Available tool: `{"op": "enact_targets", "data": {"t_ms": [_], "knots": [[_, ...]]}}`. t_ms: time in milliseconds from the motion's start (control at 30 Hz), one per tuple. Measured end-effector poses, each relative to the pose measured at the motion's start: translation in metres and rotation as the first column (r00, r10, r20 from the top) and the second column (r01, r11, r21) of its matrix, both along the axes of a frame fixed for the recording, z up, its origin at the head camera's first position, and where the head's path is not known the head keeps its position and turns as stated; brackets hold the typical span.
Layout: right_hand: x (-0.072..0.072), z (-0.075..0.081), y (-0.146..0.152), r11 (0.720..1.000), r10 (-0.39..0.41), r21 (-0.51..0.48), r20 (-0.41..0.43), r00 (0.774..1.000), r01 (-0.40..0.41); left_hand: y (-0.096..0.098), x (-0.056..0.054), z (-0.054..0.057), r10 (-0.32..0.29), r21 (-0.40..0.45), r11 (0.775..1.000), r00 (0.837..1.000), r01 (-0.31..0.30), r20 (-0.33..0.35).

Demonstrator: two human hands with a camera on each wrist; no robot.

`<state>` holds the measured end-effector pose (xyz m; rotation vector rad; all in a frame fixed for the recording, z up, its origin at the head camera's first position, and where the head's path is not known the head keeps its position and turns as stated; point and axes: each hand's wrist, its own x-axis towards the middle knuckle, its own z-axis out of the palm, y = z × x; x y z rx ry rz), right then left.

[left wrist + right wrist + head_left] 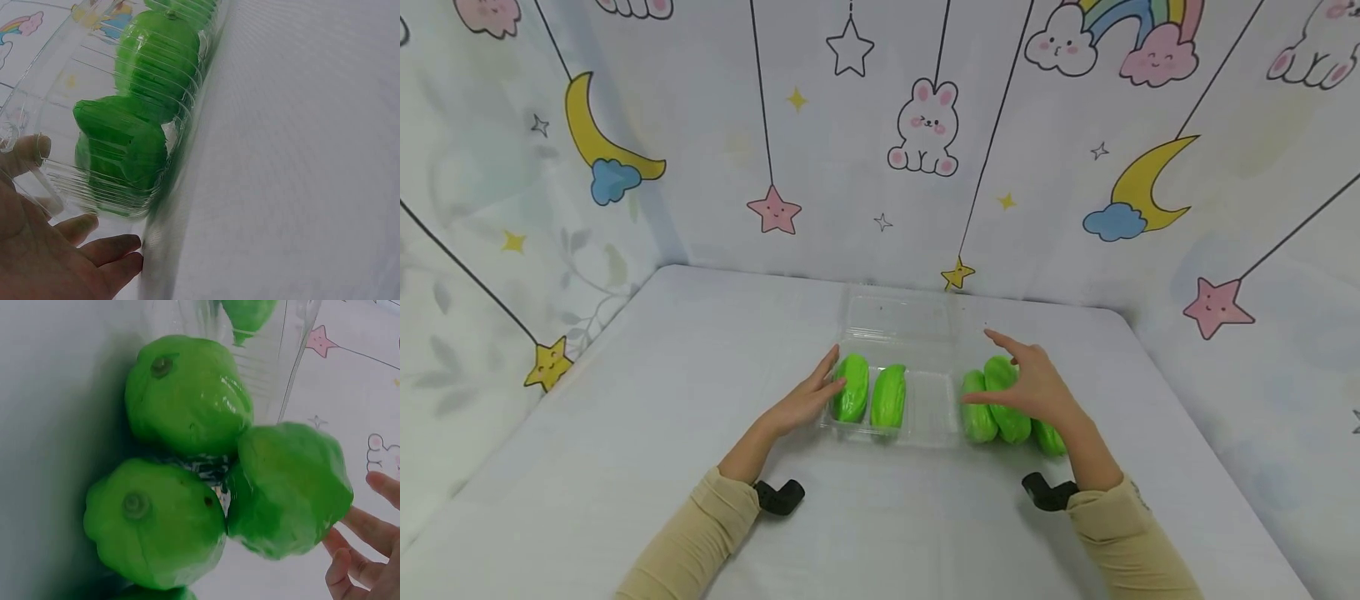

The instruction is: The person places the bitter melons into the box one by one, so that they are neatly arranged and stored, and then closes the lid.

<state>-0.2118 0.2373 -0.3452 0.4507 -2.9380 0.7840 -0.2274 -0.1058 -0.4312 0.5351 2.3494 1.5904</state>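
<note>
- I'm seeing two glossy green chayotes [888, 397] lying in the clear plastic clamshell [934, 408], with a heap of chayotes [980, 423] sitting just right of it.
- My left hand [801, 406] is resting against the clamshell's end, fingers extended; my right hand [1037, 387] is hovering at the heap, thumb and fingers spread.
- I'm expecting firm, slippery, fairly weighty chayotes, and favouring their middles.

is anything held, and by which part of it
Nothing looks gripped: the left hand rests its fingers at the left end of the clear container, and the right hand is spread by green vegetables.
</note>
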Motion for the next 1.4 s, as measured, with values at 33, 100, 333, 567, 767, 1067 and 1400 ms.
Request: {"op": "enact_targets", "data": {"t_ms": [33, 100, 333, 567, 767, 1067, 1400], "knots": [[0.000, 0.000, 0.001, 1.000, 0.000, 0.003, -0.002, 1.000, 0.000, 0.000, 0.000, 0.000, -0.001, -0.002, 1.000, 1.000, 0.001, 0.001], [0.000, 0.001, 0.003, 1.000, -0.002, 0.009, -0.004, 1.000, 0.002, -0.001, 0.000, -0.001, -0.002, -0.002, 1.000, 1.000, 0.002, -0.002], [0.000, 0.002, 0.011, 1.000, -0.009, 0.004, 0.016, 1.000, 0.008, -0.001, 0.000, 0.001, -0.018, 0.005, 1.000, 1.000, 0.018, -0.012], [-0.001, -0.005, 0.021, 1.000, 0.006, -0.004, 0.010, 1.000, -0.006, -0.002, 0.001, 0.002, -0.014, -0.003, 1.000, 1.000, 0.014, 0.001], [-0.002, -0.010, 0.028, 1.000, 0.015, -0.006, 0.009, 1.000, -0.015, -0.002, 0.000, 0.000, 0.008, -0.004, 1.000, 1.000, -0.008, 0.015], [0.001, -0.017, 0.036, 0.999, 0.027, 0.019, 0.037, 0.999, -0.028, -0.002, 0.005, 0.008, -0.008, 0.015, 1.000, 1.000, 0.008, 0.022], [-0.002, -0.028, 0.039, 0.999, 0.048, -0.006, 0.042, 0.998, -0.048, -0.002, 0.000, -0.001, -0.003, 0.005, 1.000, 1.000, 0.003, 0.009]]}}
